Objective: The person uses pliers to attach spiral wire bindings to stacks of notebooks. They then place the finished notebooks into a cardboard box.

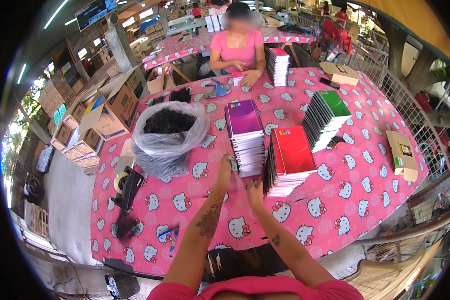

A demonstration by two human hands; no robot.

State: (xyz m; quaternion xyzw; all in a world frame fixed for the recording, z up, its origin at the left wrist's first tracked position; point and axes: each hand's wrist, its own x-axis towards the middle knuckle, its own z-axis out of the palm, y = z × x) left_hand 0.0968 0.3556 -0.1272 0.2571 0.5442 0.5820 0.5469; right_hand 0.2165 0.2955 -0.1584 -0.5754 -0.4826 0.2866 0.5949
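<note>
A tall stack of purple-covered spiral notebooks (pixel 244 117) stands upright near the middle of the pink patterned table (pixel 365 145). My left hand (pixel 225 172) is beside the stack's left side, fingers stretched forward. By the stack's near bottom corner is my right hand (pixel 255 192), its visible fingers apart, close to the neighbouring red notebooks (pixel 294 150). Part of the right hand's fingertips is hard to make out between the two stacks. Behind the red ones, to the right, leans a stack of green notebooks (pixel 330 110).
A clear bag of black bristly pieces (pixel 170 130) and a black tape dispenser (pixel 128 187) lie left. Pens (pixel 173 239) rest near the front edge. Opened cartons (pixel 402 155) sit right. A co-worker (pixel 238 50) handles a small pad across the table, beside another notebook stack (pixel 278 67).
</note>
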